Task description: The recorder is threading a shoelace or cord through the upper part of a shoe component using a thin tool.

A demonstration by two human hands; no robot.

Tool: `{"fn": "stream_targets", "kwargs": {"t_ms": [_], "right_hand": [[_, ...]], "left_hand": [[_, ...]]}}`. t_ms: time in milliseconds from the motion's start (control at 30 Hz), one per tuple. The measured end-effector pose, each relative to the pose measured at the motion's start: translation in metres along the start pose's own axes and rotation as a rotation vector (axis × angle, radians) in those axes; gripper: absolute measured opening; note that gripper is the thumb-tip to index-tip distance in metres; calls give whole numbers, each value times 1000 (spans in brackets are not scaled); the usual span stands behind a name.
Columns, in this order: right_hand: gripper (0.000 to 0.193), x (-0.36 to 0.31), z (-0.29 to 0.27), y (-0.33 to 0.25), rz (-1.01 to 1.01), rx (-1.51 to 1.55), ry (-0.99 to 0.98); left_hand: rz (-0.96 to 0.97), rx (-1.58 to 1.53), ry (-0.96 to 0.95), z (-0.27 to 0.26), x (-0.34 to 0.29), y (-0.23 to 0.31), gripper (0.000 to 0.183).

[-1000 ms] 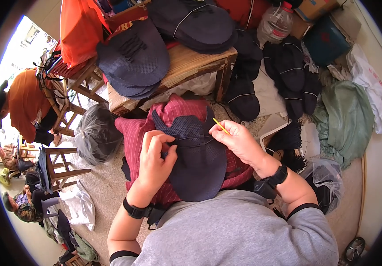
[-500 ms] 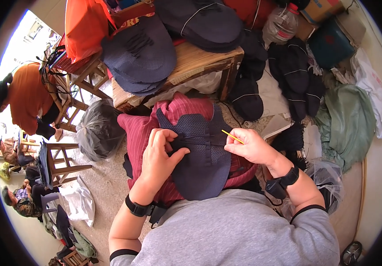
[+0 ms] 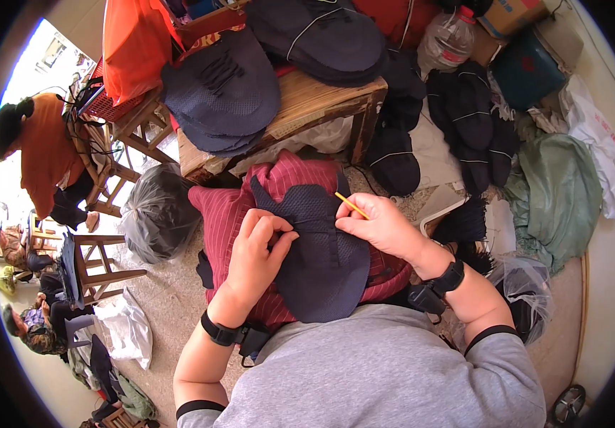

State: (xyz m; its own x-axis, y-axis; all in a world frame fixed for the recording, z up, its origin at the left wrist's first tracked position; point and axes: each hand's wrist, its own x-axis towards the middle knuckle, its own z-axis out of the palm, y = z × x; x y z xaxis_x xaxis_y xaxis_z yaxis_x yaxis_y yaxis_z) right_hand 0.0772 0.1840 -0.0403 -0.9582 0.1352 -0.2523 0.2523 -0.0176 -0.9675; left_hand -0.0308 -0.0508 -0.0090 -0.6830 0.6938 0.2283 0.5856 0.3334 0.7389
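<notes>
A dark navy knit shoe upper [image 3: 321, 282] lies spread over my lap on a red pinstriped cloth [image 3: 218, 214]. Its toe end points toward me, and a textured tongue runs up its middle. My left hand [image 3: 256, 246] is closed in a pinch at the left side of the tongue; a lace between those fingertips is too small to make out. A thin yellow stick-like tool [image 3: 352, 205] is gripped between the thumb and fingers of my right hand [image 3: 378, 225], just above the upper's right side. Its tip points up and left.
Beyond my lap, a wooden bench [image 3: 321, 107] carries stacks of similar uppers [image 3: 222, 93]. Tied dark bundles [image 3: 393, 160] lie on the floor to the right, near a green cloth sack [image 3: 560, 192]. At left are a black plastic bag [image 3: 156, 214], a stool [image 3: 97, 264] and seated people.
My right hand has moved left with the yellow tool, closer to the tongue. The left thumb and forefinger, apart before, have come together.
</notes>
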Motion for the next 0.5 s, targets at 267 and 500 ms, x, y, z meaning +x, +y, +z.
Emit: {"fn": "stream_targets", "kwargs": {"t_ms": [267, 500], "right_hand": [[15, 4, 6, 2, -16, -122, -1], [17, -8, 0, -8, -29, -145, 13]], "left_hand": [[-49, -8, -48, -4, -6, 4, 21], [-89, 2, -35, 0, -10, 3, 32]]}}
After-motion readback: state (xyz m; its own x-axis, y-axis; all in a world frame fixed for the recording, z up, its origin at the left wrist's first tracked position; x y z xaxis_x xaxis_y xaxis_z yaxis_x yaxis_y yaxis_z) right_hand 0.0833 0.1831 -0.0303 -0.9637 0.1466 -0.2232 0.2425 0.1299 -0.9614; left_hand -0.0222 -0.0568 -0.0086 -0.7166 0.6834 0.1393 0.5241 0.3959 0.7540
